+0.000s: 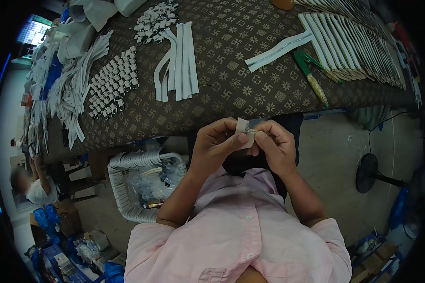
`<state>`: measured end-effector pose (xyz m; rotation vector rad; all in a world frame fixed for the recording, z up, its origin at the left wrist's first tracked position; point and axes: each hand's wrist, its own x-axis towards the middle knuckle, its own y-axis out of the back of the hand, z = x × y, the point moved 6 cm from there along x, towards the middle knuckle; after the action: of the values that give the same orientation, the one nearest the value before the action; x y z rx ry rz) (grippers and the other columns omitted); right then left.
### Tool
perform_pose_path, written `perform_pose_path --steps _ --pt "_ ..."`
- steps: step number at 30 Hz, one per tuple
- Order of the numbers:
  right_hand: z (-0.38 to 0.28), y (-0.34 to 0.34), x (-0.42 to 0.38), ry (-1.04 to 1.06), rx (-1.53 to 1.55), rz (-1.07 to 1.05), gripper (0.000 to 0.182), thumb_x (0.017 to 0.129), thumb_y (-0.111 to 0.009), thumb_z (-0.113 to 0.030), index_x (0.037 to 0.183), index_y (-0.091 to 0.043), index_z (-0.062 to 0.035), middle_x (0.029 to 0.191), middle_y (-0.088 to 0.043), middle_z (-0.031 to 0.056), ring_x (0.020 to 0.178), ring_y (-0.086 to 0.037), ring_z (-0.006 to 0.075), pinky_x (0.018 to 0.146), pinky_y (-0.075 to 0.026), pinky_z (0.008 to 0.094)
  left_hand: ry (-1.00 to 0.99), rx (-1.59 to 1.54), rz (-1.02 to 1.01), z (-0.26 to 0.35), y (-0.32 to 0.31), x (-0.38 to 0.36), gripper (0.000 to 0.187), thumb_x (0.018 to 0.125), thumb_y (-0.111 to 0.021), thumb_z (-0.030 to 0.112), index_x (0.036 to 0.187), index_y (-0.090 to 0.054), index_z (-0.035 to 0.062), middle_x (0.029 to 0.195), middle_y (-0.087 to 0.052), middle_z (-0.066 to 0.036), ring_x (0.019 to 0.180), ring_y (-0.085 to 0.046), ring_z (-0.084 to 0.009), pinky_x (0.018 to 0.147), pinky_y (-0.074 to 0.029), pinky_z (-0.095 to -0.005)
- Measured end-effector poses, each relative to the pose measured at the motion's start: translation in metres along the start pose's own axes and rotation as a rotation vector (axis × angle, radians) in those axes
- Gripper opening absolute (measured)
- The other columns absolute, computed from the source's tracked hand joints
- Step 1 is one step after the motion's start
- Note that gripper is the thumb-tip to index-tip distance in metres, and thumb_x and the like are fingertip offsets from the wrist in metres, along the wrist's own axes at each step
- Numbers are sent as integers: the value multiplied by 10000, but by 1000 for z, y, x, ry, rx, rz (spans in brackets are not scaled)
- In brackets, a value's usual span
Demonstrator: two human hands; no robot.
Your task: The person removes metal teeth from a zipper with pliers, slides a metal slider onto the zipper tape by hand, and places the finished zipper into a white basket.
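Note:
In front of my chest, just off the table edge, both hands meet on a short visible piece of white zipper tape (242,126). My left hand (217,145) is closed, its thumb pressing the tape against the fingers. Thumb and fingertips of my right hand (277,147) pinch the tape's toothed edge; any small part between them is hidden. Several white zipper strips (184,61) lie on the table beyond my left hand. Green-handled pliers (310,78) rest on the cloth beyond my right hand, beside a lone zipper strip (276,51).
Small white pieces with dark loops lie in rows (114,85) and a heap (157,21) on the patterned tablecloth (231,61). Zipper bundles (349,47) fill the right. A white woven basket (120,188) holds plastic bags below. Another person (41,186) is at far left.

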<state>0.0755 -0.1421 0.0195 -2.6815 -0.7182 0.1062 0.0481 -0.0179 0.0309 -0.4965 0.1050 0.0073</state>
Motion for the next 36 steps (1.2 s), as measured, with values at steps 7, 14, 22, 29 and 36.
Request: perform_pose_path --steps 7,14,22,29,36 --pt "-15 15 4 221 -159 167 141 869 -569 -116 907 -588 19 765 -581 50 643 -546 94 621 -441 215 -14 -40 39 -9 9 -2 115 851 -606 61 914 -599 -35 859 -610 -52 775 -573 -67 691 -472 -189" --pt "-45 -4 6 432 -623 34 90 765 -639 -1 852 -622 18 785 -596 99 677 -561 156 593 -436 246 -83 280 43 -5 2 -5 80 839 -618 59 873 -622 -13 770 -560 4 674 -486 -28 583 -373 -160" --pt "-53 -7 4 413 -766 5 61 709 -606 43 764 -587 23 730 -580 106 627 -557 175 542 -427 258 -399 784 31 23 -12 -12 108 757 -668 11 850 -616 -4 769 -571 -68 626 -541 -114 532 -418 -229" --pt "-58 -3 5 293 -794 -178 63 689 -608 0 719 -555 12 650 -509 91 545 -512 194 485 -398 285 -406 927 -158 35 -21 -8 132 710 -648 -52 821 -608 8 792 -581 -71 641 -590 -146 539 -479 -266" --pt "-47 -1 9 192 -613 -294 51 681 -606 -15 709 -578 18 629 -517 85 546 -507 186 496 -399 294 -205 759 -229 30 -18 -5 123 702 -641 -55 807 -609 0 802 -599 -63 702 -620 -129 600 -508 -246"
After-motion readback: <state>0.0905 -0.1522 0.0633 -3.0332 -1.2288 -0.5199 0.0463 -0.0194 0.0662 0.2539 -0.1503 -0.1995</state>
